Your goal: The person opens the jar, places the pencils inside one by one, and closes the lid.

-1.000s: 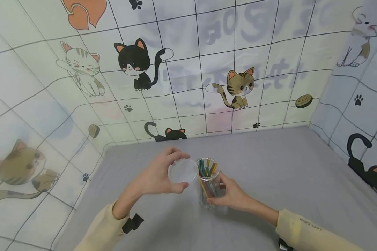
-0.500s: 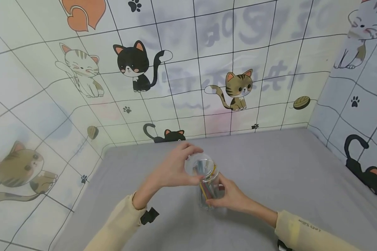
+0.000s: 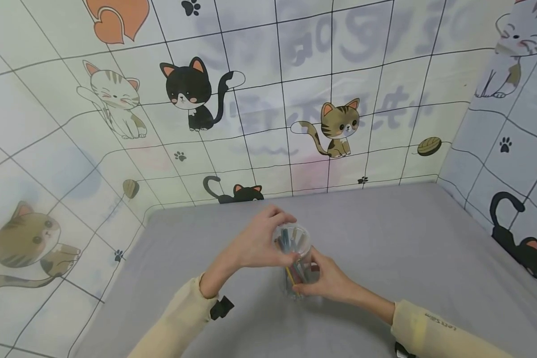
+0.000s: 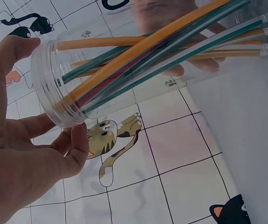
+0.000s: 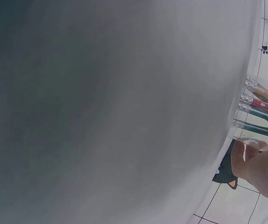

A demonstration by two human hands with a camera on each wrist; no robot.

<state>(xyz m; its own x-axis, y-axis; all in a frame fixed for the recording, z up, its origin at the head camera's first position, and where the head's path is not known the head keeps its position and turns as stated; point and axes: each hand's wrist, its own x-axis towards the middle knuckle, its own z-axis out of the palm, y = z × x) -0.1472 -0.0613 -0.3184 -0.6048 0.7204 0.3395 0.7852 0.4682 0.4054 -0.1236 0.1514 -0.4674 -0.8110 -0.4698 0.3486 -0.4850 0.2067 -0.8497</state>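
A clear plastic jar (image 3: 290,288) stands upright on the grey cloth, with several pencils (image 4: 145,56) inside in orange, teal and red. My left hand (image 3: 258,244) holds a clear round lid (image 3: 301,237) over the jar's mouth, thumb on the near side and fingers on the far side. In the left wrist view the lid (image 4: 41,84) sits at the jar's rim, between my thumb and fingertips. My right hand (image 3: 333,279) grips the lower part of the jar from the right. The right wrist view catches the pencils' eraser ends (image 5: 248,102) at the jar's base.
Grey cloth (image 3: 385,233) covers the table. Around its back and sides hang white gridded curtains (image 3: 259,99) printed with cartoon cats.
My left hand has moved right with the lid, from beside the jar to over its mouth, where the lid now lies flatter. My right hand keeps its grip on the jar.
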